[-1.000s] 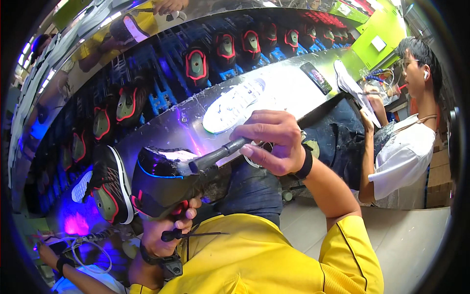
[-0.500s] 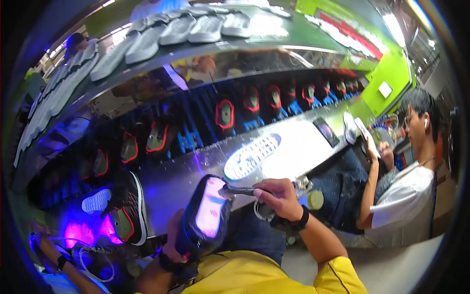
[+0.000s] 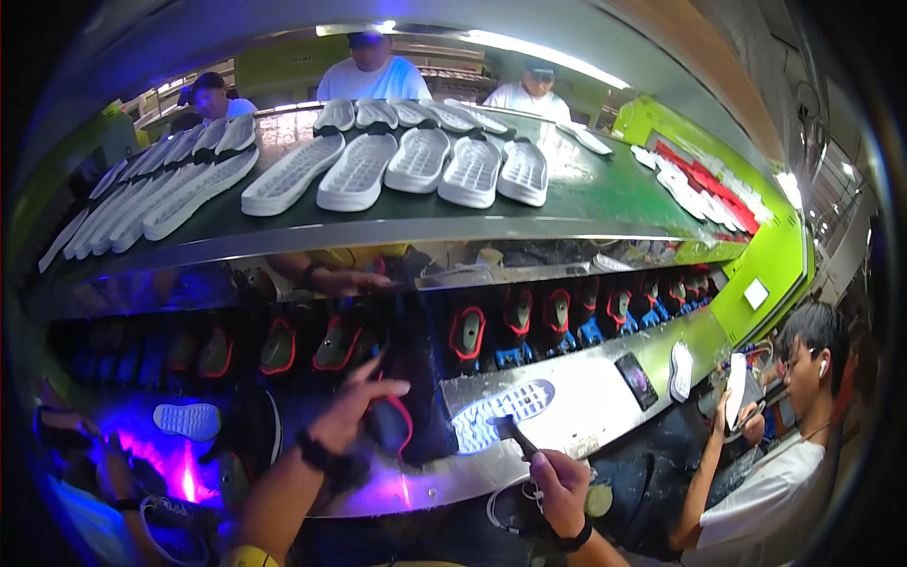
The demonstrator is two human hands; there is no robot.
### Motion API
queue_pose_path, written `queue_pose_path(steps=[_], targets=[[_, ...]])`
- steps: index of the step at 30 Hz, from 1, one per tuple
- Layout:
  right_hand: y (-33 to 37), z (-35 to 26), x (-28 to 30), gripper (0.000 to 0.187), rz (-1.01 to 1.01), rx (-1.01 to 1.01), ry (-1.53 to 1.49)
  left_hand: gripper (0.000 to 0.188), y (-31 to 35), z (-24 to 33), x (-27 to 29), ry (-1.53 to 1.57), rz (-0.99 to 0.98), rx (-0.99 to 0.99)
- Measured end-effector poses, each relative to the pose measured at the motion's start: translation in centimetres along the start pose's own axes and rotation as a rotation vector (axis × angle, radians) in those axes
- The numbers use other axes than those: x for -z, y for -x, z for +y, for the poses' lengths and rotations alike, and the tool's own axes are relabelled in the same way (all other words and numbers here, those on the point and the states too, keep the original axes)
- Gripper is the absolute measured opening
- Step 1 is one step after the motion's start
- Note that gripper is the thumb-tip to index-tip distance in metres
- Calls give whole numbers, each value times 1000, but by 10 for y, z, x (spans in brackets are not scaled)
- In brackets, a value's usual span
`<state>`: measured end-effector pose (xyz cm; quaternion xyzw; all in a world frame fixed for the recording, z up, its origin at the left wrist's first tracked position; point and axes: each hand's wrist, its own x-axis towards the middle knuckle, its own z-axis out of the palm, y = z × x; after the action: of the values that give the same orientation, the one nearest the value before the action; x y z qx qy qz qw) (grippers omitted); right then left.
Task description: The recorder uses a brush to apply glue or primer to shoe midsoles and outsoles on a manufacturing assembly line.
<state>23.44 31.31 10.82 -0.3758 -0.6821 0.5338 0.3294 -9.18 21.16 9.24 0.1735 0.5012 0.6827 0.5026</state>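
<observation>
One brush (image 3: 512,436) is pinched in the right hand (image 3: 561,484), nearer the white sole (image 3: 525,401) whose long axis slants away rightward beyond it; whether the blurred left hand (image 3: 351,413) grips the dark shoe (image 3: 391,431) beside it, I cannot tell.

Shoe upper (image 3: 387,433): black, with red edge line; brush (image 3: 516,438): black; bench sole (image 3: 505,414): white, blue-tinted lattice pattern; upper-row soles (image 3: 359,175): white, grid-patterned; conveyor belt (image 3: 605,196): green; rack brackets (image 3: 590,330): blue; machine frame (image 3: 792,253): lime green.
</observation>
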Motion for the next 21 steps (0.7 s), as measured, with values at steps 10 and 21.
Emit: queue_pose_path(steps=[10,21], targets=[[-5,7,-10,23,-4,-74,57,59,-225,-19,39,-1517,164,-228],[2,33,-18,27,-12,-105,-21,67,-168,42,247,-1796,144,-79]])
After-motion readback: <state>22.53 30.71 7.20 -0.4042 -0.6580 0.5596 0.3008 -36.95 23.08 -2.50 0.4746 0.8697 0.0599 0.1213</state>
